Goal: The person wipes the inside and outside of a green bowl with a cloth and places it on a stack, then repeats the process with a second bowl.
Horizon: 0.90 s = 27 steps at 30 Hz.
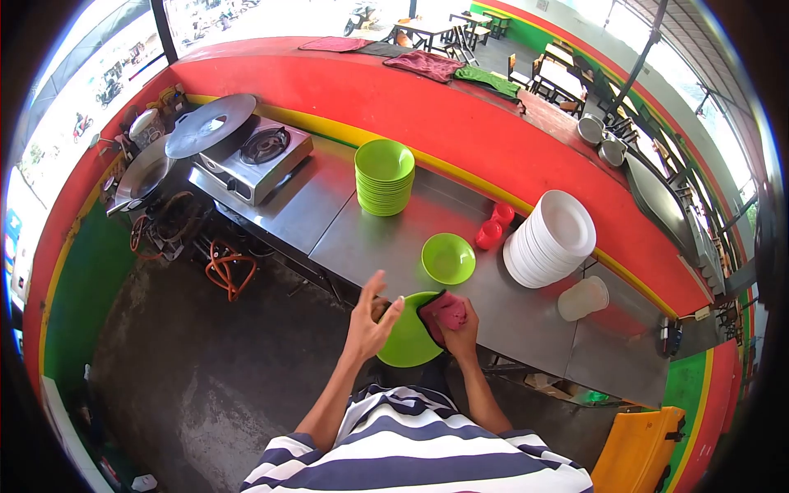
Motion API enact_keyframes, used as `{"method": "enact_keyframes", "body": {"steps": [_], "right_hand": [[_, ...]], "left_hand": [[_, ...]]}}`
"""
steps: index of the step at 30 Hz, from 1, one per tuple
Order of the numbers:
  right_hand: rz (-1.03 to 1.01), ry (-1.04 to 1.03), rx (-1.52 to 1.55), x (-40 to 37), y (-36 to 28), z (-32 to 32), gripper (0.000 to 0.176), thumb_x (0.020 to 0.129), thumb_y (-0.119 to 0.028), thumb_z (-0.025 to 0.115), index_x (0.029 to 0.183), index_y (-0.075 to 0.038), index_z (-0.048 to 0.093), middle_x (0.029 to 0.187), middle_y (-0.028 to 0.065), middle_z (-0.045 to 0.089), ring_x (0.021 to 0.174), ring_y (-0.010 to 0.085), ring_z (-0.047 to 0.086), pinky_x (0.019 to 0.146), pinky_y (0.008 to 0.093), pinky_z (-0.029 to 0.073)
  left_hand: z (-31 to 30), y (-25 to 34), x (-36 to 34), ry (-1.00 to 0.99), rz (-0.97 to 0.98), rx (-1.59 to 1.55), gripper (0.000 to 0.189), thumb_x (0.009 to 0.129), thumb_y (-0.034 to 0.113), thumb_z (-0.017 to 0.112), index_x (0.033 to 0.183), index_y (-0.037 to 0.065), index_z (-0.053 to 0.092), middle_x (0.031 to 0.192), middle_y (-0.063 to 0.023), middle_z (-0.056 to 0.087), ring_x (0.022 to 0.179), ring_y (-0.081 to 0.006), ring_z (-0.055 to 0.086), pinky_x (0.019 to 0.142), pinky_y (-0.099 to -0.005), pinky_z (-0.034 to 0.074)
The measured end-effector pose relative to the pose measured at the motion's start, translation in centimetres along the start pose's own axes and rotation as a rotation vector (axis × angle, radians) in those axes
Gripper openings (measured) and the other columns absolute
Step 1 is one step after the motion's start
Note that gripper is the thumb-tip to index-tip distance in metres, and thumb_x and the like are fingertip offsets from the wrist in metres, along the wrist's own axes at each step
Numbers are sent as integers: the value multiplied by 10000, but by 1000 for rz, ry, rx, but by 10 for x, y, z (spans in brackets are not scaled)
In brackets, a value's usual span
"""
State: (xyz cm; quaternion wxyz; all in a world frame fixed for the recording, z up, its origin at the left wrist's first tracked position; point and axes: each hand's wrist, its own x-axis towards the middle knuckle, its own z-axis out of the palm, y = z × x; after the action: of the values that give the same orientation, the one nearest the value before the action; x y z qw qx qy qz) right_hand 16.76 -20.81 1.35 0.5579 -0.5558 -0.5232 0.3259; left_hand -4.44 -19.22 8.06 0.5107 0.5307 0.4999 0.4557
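Note:
A green bowl (409, 341) is in front of my body at the counter's near edge, tilted so its inside shows. My right hand (462, 330) is closed around a dark-edged red cloth (445, 314), which presses against the bowl's right rim. At the left rim, my left hand (369, 322) has its index finger and thumb stretched apart; some of its fingers are hidden. Just beyond the bowl, another green bowl (449, 259) rests on the steel counter (518, 316). A stack of green bowls (385, 179) stands farther back to the left.
White plates (552, 238) are stacked to the right, beside small red cups (490, 234) and a whitish plastic container (583, 298). A gas stove (259, 156) and a large wok (146, 174) occupy the left end. Behind the counter runs a red wall (329, 90) with cloths on top.

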Motion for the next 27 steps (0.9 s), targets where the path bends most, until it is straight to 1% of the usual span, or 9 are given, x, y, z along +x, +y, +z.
{"method": "enact_keyframes", "body": {"steps": [1,4,7,11,14,17,21,24,27], "right_hand": [[-11,-57,-28,1,-5,-1,409,790,-19,816,1154,-22,630,1042,61,699,962,148,652,880,304,521],[-94,-186,-100,9,-24,-3,428,767,-26,808,1162,-40,645,1008,109,736,966,178,707,862,327,543],[-179,-376,-172,18,-45,-9,519,724,1,805,1213,-50,638,1089,142,729,1033,270,719,899,358,546],[-307,-573,-350,25,-74,-7,556,718,11,794,1246,-55,632,1218,127,695,1118,335,677,952,387,535],[-335,-492,-274,29,-63,-2,519,756,-6,788,1248,-46,627,1202,121,700,1096,284,691,954,377,533],[-141,-273,-1,23,-28,11,488,799,-15,790,1255,-38,620,1173,101,701,1067,237,687,949,365,536],[417,192,577,-1,-12,60,491,850,-41,773,1299,-46,575,1213,92,665,1098,219,646,935,340,525],[584,291,793,-10,-32,79,514,859,-29,759,1329,-36,552,1216,101,659,1110,217,644,943,350,529],[606,185,792,-6,-30,71,518,858,-18,756,1334,-32,550,1223,107,652,1128,216,639,967,356,528]], "left_hand": [[-2,-3,1,-109,-38,7,618,979,321,677,1505,88,451,1363,-245,603,1147,-306,658,962,-391,516],[-7,2,2,-319,-28,208,447,1013,309,626,1386,66,587,1176,-243,697,1078,-272,696,912,-369,523],[-3,7,-8,-264,-155,274,372,1035,300,586,1304,50,644,1070,-243,718,1035,-311,716,877,-382,525],[4,6,-10,-354,-151,318,374,1039,307,575,1303,51,647,1105,-271,699,1024,-441,676,892,-412,524],[0,18,-12,-293,-71,299,376,1033,296,591,1307,44,643,1119,-268,703,1045,-396,695,909,-392,524],[3,2,-15,-14,96,149,386,1035,287,600,1309,17,642,1160,-221,720,1065,-318,706,931,-366,519],[25,-10,-13,376,155,-212,384,1067,236,539,1334,-33,603,1247,-153,666,1146,-244,636,1003,-340,469],[47,-9,-21,538,348,-161,379,1077,202,495,1365,-35,559,1302,-165,612,1213,-250,587,1048,-342,431],[45,-19,-28,443,371,-173,414,1073,206,490,1409,-36,489,1338,-176,568,1242,-269,556,1065,-357,416]]}}
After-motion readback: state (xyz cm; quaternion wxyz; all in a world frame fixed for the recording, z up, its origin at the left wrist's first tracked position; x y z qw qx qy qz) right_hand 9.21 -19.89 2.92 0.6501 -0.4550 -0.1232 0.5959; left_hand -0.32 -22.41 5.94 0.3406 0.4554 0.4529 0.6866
